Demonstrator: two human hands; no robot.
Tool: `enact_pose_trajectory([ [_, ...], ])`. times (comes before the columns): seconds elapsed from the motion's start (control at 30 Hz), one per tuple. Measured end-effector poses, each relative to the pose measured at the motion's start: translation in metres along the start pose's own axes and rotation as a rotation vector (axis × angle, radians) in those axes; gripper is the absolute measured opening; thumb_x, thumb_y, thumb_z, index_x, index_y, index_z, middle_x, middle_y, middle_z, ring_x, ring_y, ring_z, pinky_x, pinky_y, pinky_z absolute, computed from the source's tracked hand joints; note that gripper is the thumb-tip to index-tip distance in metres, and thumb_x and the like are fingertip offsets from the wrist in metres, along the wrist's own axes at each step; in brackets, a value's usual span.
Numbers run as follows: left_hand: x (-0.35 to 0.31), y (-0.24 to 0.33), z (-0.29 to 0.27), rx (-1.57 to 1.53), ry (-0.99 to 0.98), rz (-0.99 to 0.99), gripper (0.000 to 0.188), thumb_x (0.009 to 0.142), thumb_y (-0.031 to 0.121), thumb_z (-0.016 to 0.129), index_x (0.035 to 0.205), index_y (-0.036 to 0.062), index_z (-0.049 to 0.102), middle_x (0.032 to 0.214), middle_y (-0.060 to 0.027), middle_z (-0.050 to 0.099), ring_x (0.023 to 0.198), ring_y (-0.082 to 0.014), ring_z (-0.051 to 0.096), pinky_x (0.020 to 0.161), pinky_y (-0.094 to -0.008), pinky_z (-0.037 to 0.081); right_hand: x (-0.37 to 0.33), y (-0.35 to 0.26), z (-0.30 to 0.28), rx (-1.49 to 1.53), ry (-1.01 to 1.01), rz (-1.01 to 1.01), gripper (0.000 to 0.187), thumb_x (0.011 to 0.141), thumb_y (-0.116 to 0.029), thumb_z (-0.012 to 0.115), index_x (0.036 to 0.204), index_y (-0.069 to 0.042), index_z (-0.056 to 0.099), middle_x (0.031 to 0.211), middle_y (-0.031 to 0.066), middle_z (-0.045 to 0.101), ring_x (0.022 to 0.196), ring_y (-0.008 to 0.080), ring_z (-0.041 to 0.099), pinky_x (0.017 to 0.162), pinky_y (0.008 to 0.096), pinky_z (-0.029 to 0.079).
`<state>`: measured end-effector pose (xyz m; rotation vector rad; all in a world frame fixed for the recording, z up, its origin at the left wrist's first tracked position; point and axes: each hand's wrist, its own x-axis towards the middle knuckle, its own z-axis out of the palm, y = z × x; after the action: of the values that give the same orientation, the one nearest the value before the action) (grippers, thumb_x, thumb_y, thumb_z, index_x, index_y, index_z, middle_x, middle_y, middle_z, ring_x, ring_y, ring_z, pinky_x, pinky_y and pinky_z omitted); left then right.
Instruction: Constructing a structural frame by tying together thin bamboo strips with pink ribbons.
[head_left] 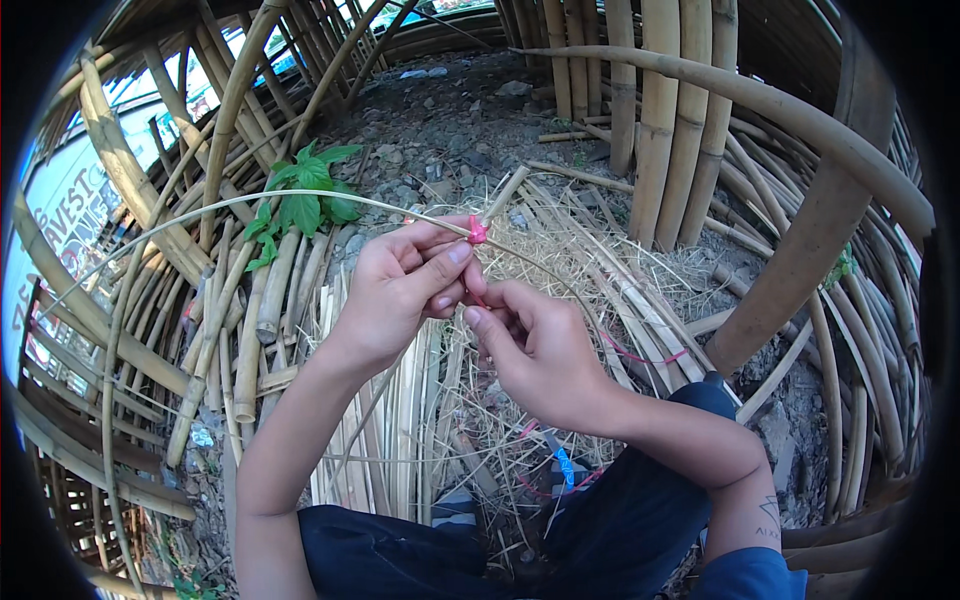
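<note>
My left hand (pixel 408 275) is closed, pinching a long thin bamboo strip (pixel 290 193) near a bright pink plastic ribbon (pixel 477 231) wrapped around it. The strip arches from the far left, passes my fingers and bends down to the right. Just below, my right hand (pixel 540 355) is closed too, its thumb and fingers pressed on the pink ribbon's tail, of which only a short piece shows between the two hands. A cut end of bamboo (pixel 504 192) sticks up behind the ribbon; whether it touches the strip I cannot tell.
Split bamboo slats (pixel 375 440) lie under my arms, with straw-like shavings (pixel 665 275) around them. Upright bamboo poles (pixel 655 130) and a slanting post (pixel 800 250) stand at right. Bamboo poles (pixel 245 375) and a green plant (pixel 305 195) are at left. A blue-marked object (pixel 564 466) lies between my legs.
</note>
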<state>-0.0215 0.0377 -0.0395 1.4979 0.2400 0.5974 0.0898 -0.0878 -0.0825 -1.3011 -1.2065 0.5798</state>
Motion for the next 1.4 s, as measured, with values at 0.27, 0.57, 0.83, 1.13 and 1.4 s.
enact_pose_trajectory([
  [0.27, 0.001, 0.010, 0.004, -0.179, 0.048, -0.058, 0.034, 0.097, 0.018, 0.050, 0.120, -0.0061, 0.055, 0.087, -0.0086, 0.064, 0.056, -0.0059, 0.040, 0.051, -0.0185, 0.030, -0.004, -0.015, -0.014, -0.771, 0.188, -0.900, 0.016, 0.071, -0.002, 0.061, 0.087, 0.001, 0.060, 0.062, 0.0041, 0.052, 0.053, 0.0163, 0.055, 0.046, 0.0300, 0.045],
  [0.57, 0.004, 0.017, 0.004, -0.190, 0.036, -0.328, 0.035, 0.096, 0.017, 0.047, 0.123, -0.0027, 0.055, 0.071, 0.0019, 0.051, 0.046, -0.0044, 0.031, 0.042, -0.0215, 0.019, 0.002, -0.013, -0.017, -1.081, 0.074, -0.939, 0.010, 0.063, -0.007, 0.059, 0.069, -0.005, 0.051, 0.060, 0.0026, 0.050, 0.053, 0.0154, 0.054, 0.045, 0.0281, 0.045],
  [0.83, 0.008, 0.023, 0.009, -0.262, 0.027, -0.443, 0.036, 0.092, 0.017, 0.055, 0.123, 0.0000, 0.057, 0.063, 0.0053, 0.048, 0.043, -0.0034, 0.030, 0.039, -0.0210, 0.017, 0.006, -0.008, -0.024, -1.250, 0.076, -0.870, 0.008, 0.063, -0.009, 0.058, 0.066, -0.006, 0.051, 0.060, 0.0044, 0.051, 0.054, 0.0169, 0.055, 0.047, 0.0302, 0.046],
  [1.13, 0.015, 0.015, 0.009, -0.138, 0.135, -0.358, 0.035, 0.090, 0.015, 0.061, 0.121, 0.0002, 0.058, 0.085, -0.0041, 0.064, 0.046, -0.0061, 0.043, 0.038, -0.0178, 0.029, 0.006, -0.012, -0.028, -1.148, 0.086, -0.879, 0.012, 0.065, -0.004, 0.062, 0.076, -0.003, 0.057, 0.060, 0.0045, 0.051, 0.051, 0.0180, 0.053, 0.046, 0.0314, 0.042],
  [1.4, 0.009, 0.006, 0.020, -0.097, 0.129, -0.196, 0.041, 0.089, 0.008, 0.061, 0.126, -0.0053, 0.052, 0.110, -0.0133, 0.067, 0.052, -0.0031, 0.047, 0.041, -0.0150, 0.033, 0.007, -0.036, -0.043, -0.866, 0.053, -0.823, 0.011, 0.068, -0.005, 0.061, 0.077, -0.004, 0.056, 0.060, 0.0080, 0.057, 0.056, 0.0240, 0.061, 0.048, 0.0365, 0.048],
])
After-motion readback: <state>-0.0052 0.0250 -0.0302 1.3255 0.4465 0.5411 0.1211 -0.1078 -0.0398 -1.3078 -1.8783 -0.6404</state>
